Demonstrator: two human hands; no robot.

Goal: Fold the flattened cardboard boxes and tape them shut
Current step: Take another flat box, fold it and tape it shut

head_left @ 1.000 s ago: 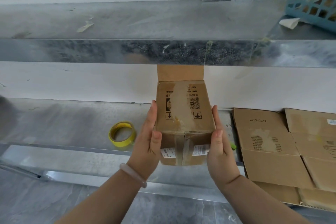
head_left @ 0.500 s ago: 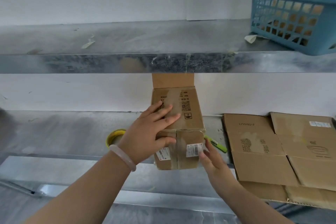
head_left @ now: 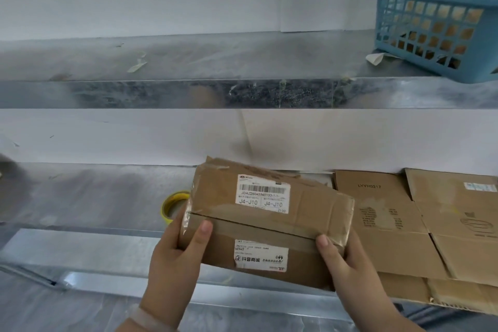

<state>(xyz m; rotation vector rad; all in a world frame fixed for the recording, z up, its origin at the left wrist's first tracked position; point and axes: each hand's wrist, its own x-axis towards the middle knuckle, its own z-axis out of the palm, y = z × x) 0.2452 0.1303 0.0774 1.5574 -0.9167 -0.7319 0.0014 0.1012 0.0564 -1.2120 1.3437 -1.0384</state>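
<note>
In the head view, a brown cardboard box (head_left: 269, 221) with white printed labels is held in the lower middle of the frame, above the front edge of the lower metal shelf (head_left: 80, 197). It is clamped from both ends. The left hand (head_left: 177, 259) grips its left end with the thumb laid on the front face, and the right hand (head_left: 347, 264) grips its right end with the thumb pressed on the seam. The other fingers are hidden behind the cardboard.

The face where two flaps meet is turned toward the camera, and it seems that it is held so in order that the seam can be checked or taped. Glossy tape is seen along this seam, but how well it sticks cannot be told.

A roll of yellow tape (head_left: 172, 205) lies just behind the left hand, probably kept within easy reach. Flattened brown cardboard boxes (head_left: 390, 224) are stacked at the right. A blue plastic lattice basket (head_left: 436, 27) stands on the upper metal shelf (head_left: 161, 62), upper right.
</note>
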